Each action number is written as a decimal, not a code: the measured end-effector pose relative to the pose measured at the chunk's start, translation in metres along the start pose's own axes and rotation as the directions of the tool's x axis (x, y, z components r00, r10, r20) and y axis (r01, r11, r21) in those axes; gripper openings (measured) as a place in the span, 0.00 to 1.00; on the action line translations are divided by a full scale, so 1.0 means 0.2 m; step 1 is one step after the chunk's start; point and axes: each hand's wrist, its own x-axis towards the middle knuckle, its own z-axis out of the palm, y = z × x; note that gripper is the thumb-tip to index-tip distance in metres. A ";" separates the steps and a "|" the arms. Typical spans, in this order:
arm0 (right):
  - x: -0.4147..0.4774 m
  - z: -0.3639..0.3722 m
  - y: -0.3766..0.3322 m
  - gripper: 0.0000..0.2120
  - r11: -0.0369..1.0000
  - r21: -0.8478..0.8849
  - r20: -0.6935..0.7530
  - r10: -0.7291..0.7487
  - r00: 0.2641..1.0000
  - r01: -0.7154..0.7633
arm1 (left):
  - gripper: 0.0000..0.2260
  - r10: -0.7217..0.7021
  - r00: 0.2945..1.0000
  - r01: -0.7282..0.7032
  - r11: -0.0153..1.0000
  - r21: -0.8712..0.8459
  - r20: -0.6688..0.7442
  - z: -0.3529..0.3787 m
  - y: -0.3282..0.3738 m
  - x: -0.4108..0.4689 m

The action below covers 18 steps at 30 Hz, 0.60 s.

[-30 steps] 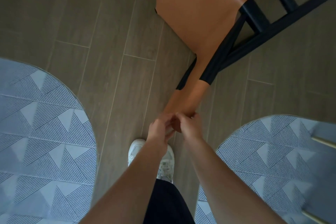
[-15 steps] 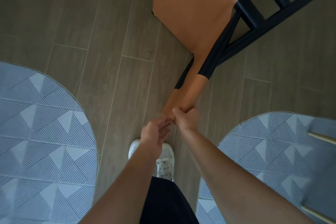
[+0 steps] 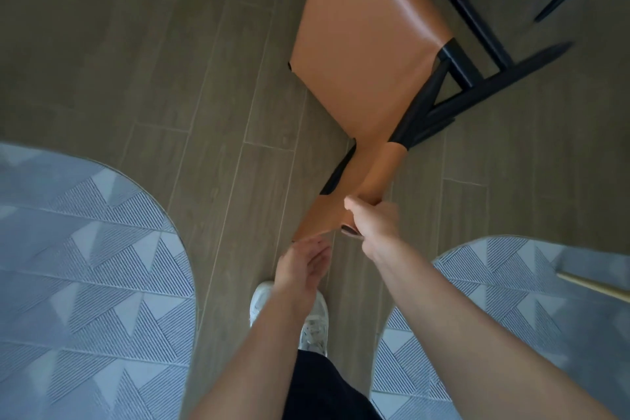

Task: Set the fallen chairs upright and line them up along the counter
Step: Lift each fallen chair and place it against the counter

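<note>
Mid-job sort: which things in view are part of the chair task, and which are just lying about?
Job:
- chair, tipped
- right hand, gripping the top of its backrest
- left hand, open, just below the backrest

Lying about:
- left rug
- right rug
- shoe
- gold rod over the right rug
</note>
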 end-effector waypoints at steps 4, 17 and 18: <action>-0.15 -0.06 -0.23 0.10 0.998 0.062 0.031 -0.010 0.999 0.009 | 0.09 0.057 0.997 -0.053 0.995 -0.081 0.044 0.16 0.15 -0.15; -0.30 -0.35 -1.08 0.19 0.979 0.202 0.138 -0.058 0.989 0.029 | 0.14 0.435 0.890 -0.442 0.897 0.027 0.139 0.69 0.53 -0.45; -0.30 -0.37 -1.14 0.20 0.977 0.210 0.150 -0.059 0.987 0.026 | 0.15 0.471 0.868 -0.488 0.869 0.086 0.157 0.75 0.56 -0.48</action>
